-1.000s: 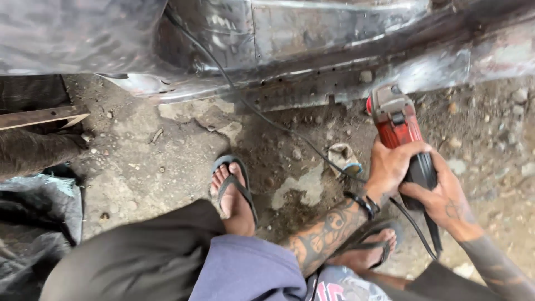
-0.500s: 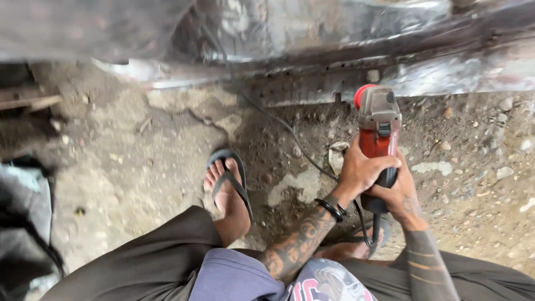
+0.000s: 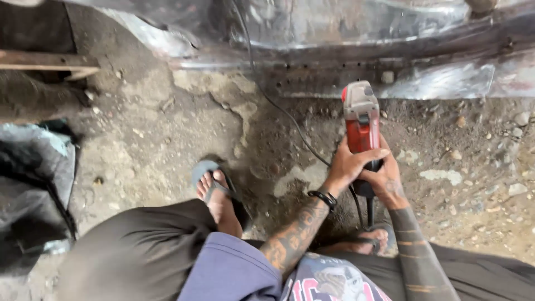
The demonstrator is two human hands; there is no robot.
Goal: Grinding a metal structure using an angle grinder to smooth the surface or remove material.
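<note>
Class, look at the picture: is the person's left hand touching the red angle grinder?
Touching. The head view shows the left hand wrapped around the body of the red angle grinder, thumb lying across its side.

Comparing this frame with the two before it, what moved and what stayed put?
The red angle grinder has swung leftward and up in view, its head now close to the rusty metal sill. The left hand and right hand keep their grip on its body, now closer together. Nothing was picked up or released. The sandalled left foot, black cable and dirt ground are unchanged.
</note>
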